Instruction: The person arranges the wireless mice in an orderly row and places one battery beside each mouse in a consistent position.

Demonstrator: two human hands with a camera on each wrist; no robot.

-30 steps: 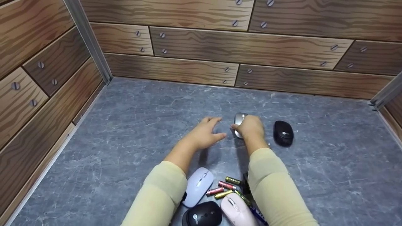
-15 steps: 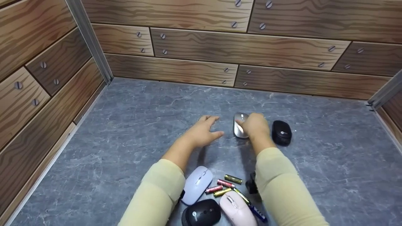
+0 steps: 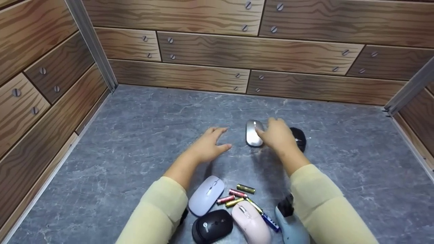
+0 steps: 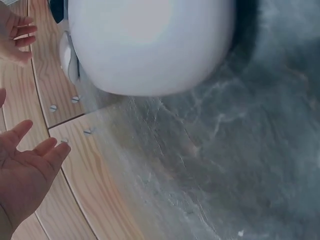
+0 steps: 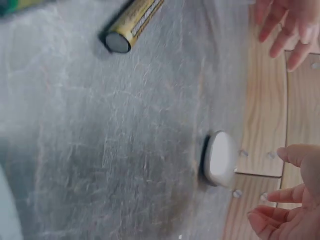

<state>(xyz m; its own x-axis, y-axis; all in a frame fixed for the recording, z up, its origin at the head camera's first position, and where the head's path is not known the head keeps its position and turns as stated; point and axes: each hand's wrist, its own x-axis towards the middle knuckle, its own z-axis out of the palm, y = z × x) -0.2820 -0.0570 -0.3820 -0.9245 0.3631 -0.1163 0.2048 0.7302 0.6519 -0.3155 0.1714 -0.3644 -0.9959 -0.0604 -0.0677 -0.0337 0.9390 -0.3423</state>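
Observation:
A silver computer mouse (image 3: 253,134) lies on the grey marbled tabletop, also seen in the right wrist view as a pale oval mouse (image 5: 222,159). Just right of it is my right hand (image 3: 278,136), thumb tip overlapping the mouse's edge in the head view and fingers loosely bent with nothing in them. Behind that hand a black mouse (image 3: 299,138) is partly covered. My left hand (image 3: 205,145) hovers to the left of the silver mouse, fingers and thumb spread apart and holding nothing.
Nearer the body sit a lavender mouse (image 3: 206,196), a black mouse (image 3: 212,226) and a pink mouse (image 3: 252,222). Several batteries (image 3: 238,193) are scattered between them. A blue-grey mouse (image 3: 292,228) is partly under the right sleeve. Wood-patterned walls (image 3: 203,47) enclose the tabletop.
My right hand has let go of the silver mouse and shifted right, now overlapping the black mouse. My left hand keeps its spread pose. The head view has turned slightly right.

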